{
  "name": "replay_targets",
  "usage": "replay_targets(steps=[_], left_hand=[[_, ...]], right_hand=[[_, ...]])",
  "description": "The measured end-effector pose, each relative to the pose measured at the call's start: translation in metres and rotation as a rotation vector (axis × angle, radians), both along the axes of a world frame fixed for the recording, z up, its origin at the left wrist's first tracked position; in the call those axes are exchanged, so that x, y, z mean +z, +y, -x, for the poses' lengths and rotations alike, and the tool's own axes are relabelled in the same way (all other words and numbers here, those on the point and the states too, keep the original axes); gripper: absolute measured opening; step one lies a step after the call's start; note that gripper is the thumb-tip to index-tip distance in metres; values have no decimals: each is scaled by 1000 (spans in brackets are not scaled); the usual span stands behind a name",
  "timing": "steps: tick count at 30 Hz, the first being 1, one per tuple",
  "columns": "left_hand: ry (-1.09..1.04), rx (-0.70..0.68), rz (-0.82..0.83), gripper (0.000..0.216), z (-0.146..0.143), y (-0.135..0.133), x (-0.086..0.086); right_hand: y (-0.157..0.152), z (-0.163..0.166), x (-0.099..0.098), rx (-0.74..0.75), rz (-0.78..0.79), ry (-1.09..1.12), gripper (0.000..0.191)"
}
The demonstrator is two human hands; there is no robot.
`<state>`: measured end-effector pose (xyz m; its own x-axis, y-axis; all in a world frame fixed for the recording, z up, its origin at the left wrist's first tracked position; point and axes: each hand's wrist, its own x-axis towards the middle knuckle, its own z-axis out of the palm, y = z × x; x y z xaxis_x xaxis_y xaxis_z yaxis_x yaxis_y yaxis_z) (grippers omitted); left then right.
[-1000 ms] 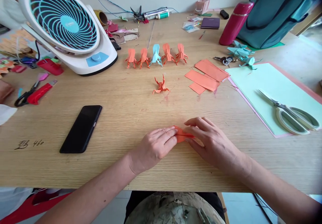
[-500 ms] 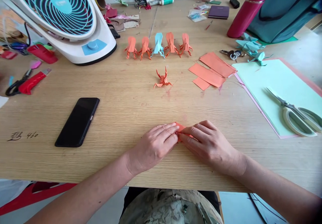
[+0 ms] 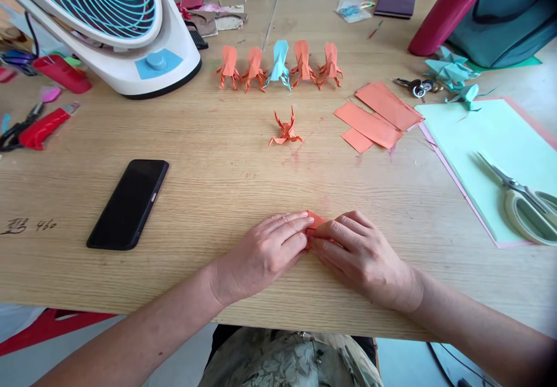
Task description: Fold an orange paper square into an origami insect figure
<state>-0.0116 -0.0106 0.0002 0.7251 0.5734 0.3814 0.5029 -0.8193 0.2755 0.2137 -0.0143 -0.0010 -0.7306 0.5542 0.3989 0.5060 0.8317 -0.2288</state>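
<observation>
A small piece of orange paper [image 3: 314, 220] lies on the table near its front edge, mostly covered by my fingers. My left hand [image 3: 272, 245] presses on its left part with the fingers together. On its right part my right hand [image 3: 361, 253] pinches the paper between thumb and fingers. Farther back stands a folded orange origami figure [image 3: 286, 130] with raised, twisted limbs. Behind it is a row of several origami figures, orange ones [image 3: 302, 62] with a light blue one [image 3: 278, 65] in the middle.
Orange paper strips [image 3: 369, 123] lie right of the single figure. Scissors [image 3: 528, 204] rest on pale green sheets [image 3: 483, 161] at the right. A black phone [image 3: 128, 204] lies at the left, before a fan [image 3: 161, 68]. A red bottle [image 3: 452, 10] stands at the back right.
The view has tilted slightly, shifting the table's things. Both hands stay on the orange paper; a little more of it shows between the fingers.
</observation>
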Motion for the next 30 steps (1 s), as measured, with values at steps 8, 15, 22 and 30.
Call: replay_targets(steps=[8,15,22,30], left_hand=[[210,-84,-35,38,26,-5,-1],[424,-17,155,70,42,-19,2],[478,85,74,74,54,-25,3],[281,97,-62,47,32,-23,14]], right_hand=[[-3,0,-2,-4,9,5,18],[-3,0,-4,-4,12,39,17],[-3,0,-4,-13,7,39,19],[-2,2,-5,-17,-17,48,19]])
